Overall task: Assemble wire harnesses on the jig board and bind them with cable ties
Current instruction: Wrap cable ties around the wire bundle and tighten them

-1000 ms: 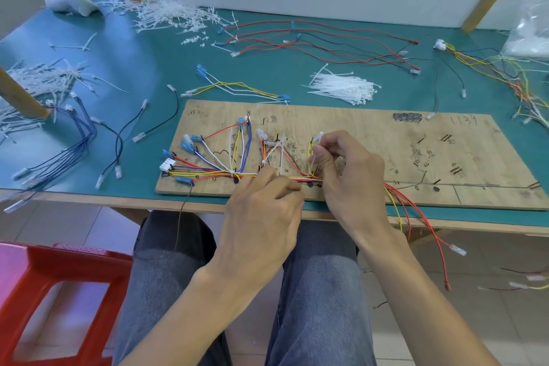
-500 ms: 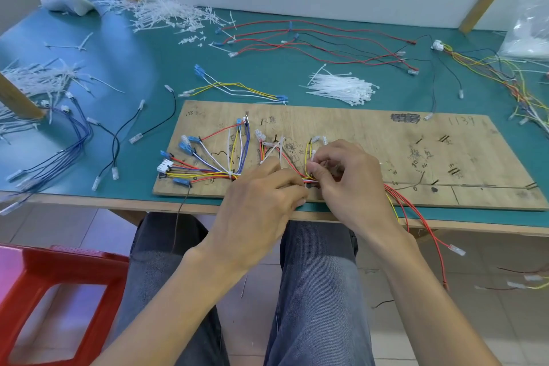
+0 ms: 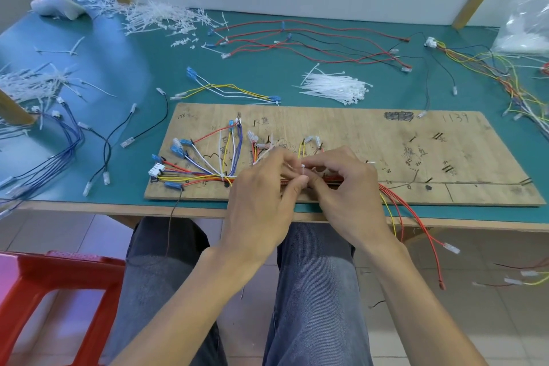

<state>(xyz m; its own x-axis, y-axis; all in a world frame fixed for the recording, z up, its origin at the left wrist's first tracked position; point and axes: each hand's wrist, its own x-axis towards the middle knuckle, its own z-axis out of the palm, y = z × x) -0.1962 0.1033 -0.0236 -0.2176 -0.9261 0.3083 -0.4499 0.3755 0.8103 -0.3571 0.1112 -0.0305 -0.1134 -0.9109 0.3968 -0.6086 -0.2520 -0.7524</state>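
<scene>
**Item:** white nylon cable tie (image 3: 303, 170), small, being worked at the trunk of the multicoloured wire harness (image 3: 205, 178), mid-board and near the front edge. Only its head end is showing between the fingertips. Whether it is already looping the trunk cannot be told.

**Holding:** left hand (image 3: 261, 202) and right hand (image 3: 341, 184) are meeting fingertip to fingertip, both curling in and pinching at the tie. The right hand's exact grip is hiding behind its knuckles.

**Handling (judged):** the tie is looking light, springy and slick, and is best taken by the tail close to the head and pulled straight. The harness wires are looking thin, limp and light. The trunk is calling for a grip just beside the tie, to bunch the strands. The crimped terminals are looking fragile and are not for pulling.

**Support:** the harness is lying on a pale plywood jig board (image 3: 386, 140) with pegs and pen marks, and its red and yellow tails are hanging off the front edge. The board is resting on a green-matted worktop (image 3: 261, 80).

**Surroundings:**
- a bundle of spare white ties (image 3: 334, 88) is lying just behind the board
- loose red and black wires (image 3: 312, 42) are lying further back
- a blue wire set (image 3: 64, 143) is lying at the left
- clipped white offcuts (image 3: 154, 13) are heaping at the far left
- a red plastic stool (image 3: 44, 291) is standing on the floor
</scene>
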